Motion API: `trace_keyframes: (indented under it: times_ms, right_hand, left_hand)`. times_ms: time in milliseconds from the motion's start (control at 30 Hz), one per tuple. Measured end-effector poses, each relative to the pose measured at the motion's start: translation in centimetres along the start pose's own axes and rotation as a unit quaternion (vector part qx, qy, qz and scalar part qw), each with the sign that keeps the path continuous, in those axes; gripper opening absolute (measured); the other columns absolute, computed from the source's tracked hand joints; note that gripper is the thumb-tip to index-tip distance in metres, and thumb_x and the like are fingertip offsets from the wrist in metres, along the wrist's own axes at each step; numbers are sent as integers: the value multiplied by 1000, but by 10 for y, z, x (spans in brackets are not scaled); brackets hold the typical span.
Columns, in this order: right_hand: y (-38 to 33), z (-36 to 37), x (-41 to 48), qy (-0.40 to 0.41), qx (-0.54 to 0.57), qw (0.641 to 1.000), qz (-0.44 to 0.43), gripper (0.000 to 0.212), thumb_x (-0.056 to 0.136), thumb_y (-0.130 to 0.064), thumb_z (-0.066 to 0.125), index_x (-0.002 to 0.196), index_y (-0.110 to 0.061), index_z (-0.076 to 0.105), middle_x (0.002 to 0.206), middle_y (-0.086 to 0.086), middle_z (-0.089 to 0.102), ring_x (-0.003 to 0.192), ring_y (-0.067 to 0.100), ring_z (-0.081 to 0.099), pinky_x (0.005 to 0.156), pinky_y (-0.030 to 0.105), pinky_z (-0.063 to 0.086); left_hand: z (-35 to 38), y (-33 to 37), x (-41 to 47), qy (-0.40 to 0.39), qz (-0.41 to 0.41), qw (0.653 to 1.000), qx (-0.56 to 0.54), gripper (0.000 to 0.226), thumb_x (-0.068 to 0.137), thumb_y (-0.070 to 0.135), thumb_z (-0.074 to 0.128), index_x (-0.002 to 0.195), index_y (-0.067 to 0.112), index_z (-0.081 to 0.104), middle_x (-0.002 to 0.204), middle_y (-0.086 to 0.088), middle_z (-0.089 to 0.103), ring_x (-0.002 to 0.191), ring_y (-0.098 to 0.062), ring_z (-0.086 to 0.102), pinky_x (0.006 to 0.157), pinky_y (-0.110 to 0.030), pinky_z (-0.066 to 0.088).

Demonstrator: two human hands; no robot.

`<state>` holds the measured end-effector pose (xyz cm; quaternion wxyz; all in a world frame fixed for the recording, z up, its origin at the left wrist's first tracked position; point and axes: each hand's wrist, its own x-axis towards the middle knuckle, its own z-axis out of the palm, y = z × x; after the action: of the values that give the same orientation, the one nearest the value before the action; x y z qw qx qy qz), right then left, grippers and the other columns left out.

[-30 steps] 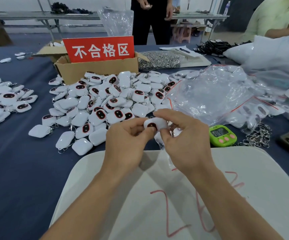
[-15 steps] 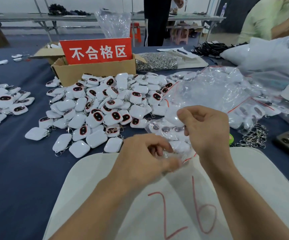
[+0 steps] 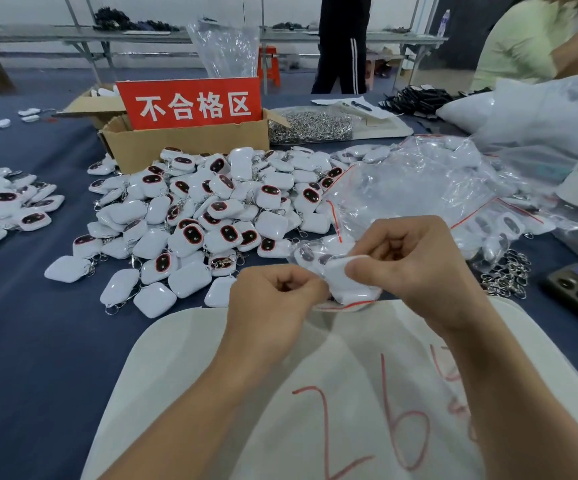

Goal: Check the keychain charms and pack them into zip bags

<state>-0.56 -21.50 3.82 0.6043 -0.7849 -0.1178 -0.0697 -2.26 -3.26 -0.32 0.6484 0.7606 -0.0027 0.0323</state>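
While the small filled zip bag (image 3: 344,284) hangs just above the far edge of the white pad (image 3: 183,375), both hands pinch it. The left hand (image 3: 273,299) is curled tight on its left edge and the right hand (image 3: 422,271) on its upper right side. I cannot tell if the red seal (image 3: 336,306) is closed. Sealing seems to be the step now, so the fingers should press along the strip from end to end, with no chain caught. From the bag, the loose charms (image 3: 211,216) lie at ten o'clock, the cardboard box (image 3: 183,147) at eleven and the heap of clear bags (image 3: 419,188) at one.
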Motion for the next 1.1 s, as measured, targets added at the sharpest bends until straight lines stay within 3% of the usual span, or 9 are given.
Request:
trace_keyframes:
  times_ms: [167, 333, 433, 533, 667, 767, 900, 1000, 1100]
  right_hand:
    - [9, 11, 0, 2, -206, 978, 2, 18, 65, -22, 89, 67, -32, 74, 45, -12, 45, 42, 6, 36, 44, 14, 29]
    - [11, 24, 0, 58, -380, 923, 15, 13, 70, -33, 86, 68, -32, 73, 44, -6, 44, 48, 11, 42, 55, 20, 32]
    - [9, 22, -3, 123, -482, 867, -4, 9, 77, -30, 80, 71, -30, 73, 60, -7, 62, 58, 22, 45, 78, 35, 28]
    - [8, 21, -5, 145, -523, 838, 60, 4, 78, -25, 70, 79, -29, 69, 77, 1, 72, 80, 30, 63, 79, 35, 19]
    - [6, 15, -2, 103, -525, 841, 78, 13, 82, -23, 61, 73, -25, 71, 61, 0, 64, 64, 23, 53, 92, 33, 27]
    - [2, 13, -2, 48, -487, 871, 46, 25, 85, -23, 60, 60, -18, 66, 50, 3, 50, 57, 30, 47, 83, 36, 44]
    - [3, 17, -1, 224, -338, 914, 4, 19, 77, -24, 60, 58, -21, 61, 45, -3, 47, 55, 23, 46, 59, 29, 40]
    - [9, 21, -1, 259, -314, 913, -25, 13, 80, -23, 61, 76, -27, 73, 62, -13, 59, 74, 21, 56, 69, 28, 36]
    - [15, 26, 0, 123, -340, 931, 54, 20, 86, -25, 68, 97, -37, 80, 99, -12, 74, 92, 15, 65, 79, 22, 42]
  left_hand:
    - [-1, 3, 0, 28, 63, 997, -23, 10, 78, 22, 76, 69, 26, 78, 55, 4, 63, 53, -6, 48, 53, -16, 40]
    - [3, 4, -7, -5, 151, 988, 15, 18, 81, 13, 81, 72, 29, 78, 67, 4, 69, 59, -3, 52, 58, -16, 43]
    - [6, 3, -9, -19, 106, 994, 31, 19, 82, 12, 83, 70, 26, 79, 66, 8, 69, 58, 0, 53, 58, -13, 42]
    - [7, 3, -10, -34, 67, 996, 45, 8, 82, 30, 80, 75, 28, 78, 66, 5, 70, 58, -2, 54, 58, -19, 45]
    - [-7, 0, 3, 68, 86, 981, 160, 14, 85, 37, 74, 73, 30, 76, 66, 17, 69, 63, 0, 60, 61, -18, 46]
    - [-26, -4, 17, 182, 94, 925, 320, 25, 83, 41, 59, 68, 26, 73, 66, 8, 68, 71, -17, 58, 68, -34, 48]
    - [-51, -13, 32, 241, 86, 882, 395, 16, 84, 22, 67, 83, 32, 80, 81, 5, 73, 80, -24, 56, 86, -41, 45]
    - [-55, -17, 33, 188, 47, 859, 473, 14, 84, 36, 63, 79, 35, 76, 81, 10, 70, 78, -19, 60, 83, -36, 36]
    - [-50, -15, 32, 171, 29, 835, 522, 21, 78, 48, 57, 80, 35, 75, 83, 10, 69, 73, -18, 52, 68, -30, 32]
